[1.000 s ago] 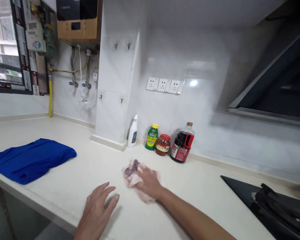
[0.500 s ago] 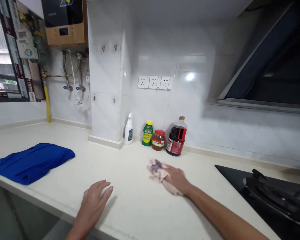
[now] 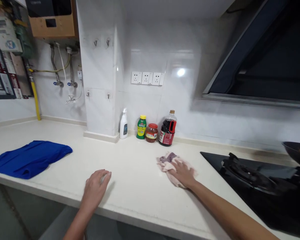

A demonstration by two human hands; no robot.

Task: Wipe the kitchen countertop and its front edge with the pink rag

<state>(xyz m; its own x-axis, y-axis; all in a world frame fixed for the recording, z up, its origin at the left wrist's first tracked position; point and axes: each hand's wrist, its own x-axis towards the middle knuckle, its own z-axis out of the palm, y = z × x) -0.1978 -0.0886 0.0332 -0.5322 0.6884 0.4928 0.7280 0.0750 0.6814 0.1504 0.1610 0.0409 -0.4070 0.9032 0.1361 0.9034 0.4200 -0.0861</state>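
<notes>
The right hand (image 3: 183,172) holds down a pink cloth (image 3: 166,166), likely soft, light, best gripped mid-bunch; the left hand (image 3: 94,187) curls loosely, seemingly empty.

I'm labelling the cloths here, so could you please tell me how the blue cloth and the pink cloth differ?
The blue cloth is one plain colour, while the pink cloth shows a purplish patch. The blue cloth lies loosely spread, untouched; the pink cloth is rumpled under the right hand. Both rest on the white countertop.
</notes>
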